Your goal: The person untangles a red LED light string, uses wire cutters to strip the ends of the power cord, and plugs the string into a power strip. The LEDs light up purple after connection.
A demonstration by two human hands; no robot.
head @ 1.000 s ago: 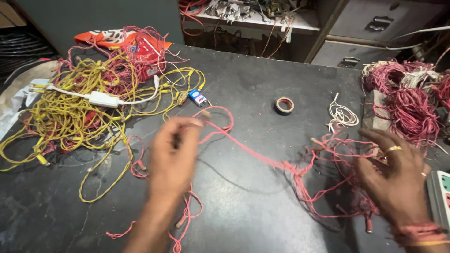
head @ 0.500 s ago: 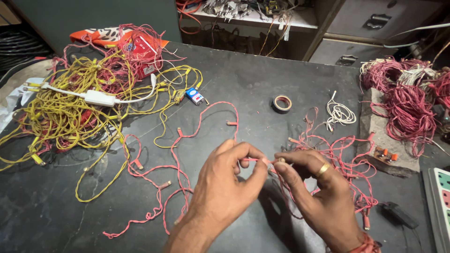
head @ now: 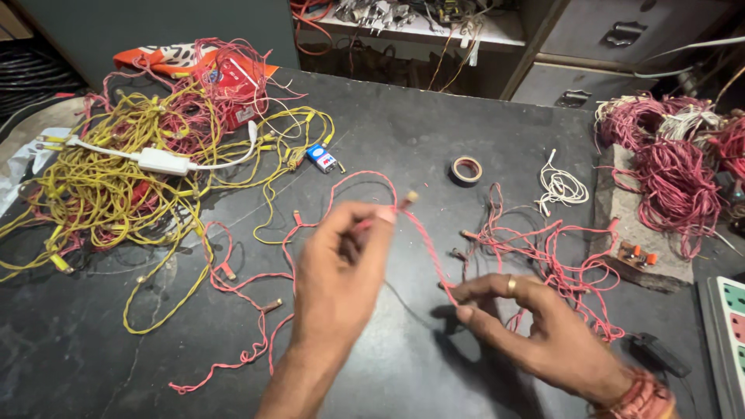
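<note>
Dark, scuffed work surface carries everything. Biggest mass: tangled heap of yellow light-string wire, well off to the far left of the left hand's grip, w/ a white adapter box and cable lying on top. Far right of the right hand's grip: bundled coils of red wire, apart from the work.

Work in hand is the pink-red twisted wire string with small bulbs. Judging by how it lies, only a short stretch is pulled straight btwn the hands; most is loose on the surface, looping left of and below the left hand and bunched just beyond the right hand. So early to mid-way, lots left to sort.

Left hand's grip: thumb and fingertips pinched shut on the string, raised, one small bulb tip sticking out just past the pinch. Right hand's grip: thumb and forefinger closed on the same string lower down, other fingers spread. String runs taut diagonally from one grip to the other.

Smaller bits beyond the grips: white wire coil, small roll of tape, blue battery.
</note>
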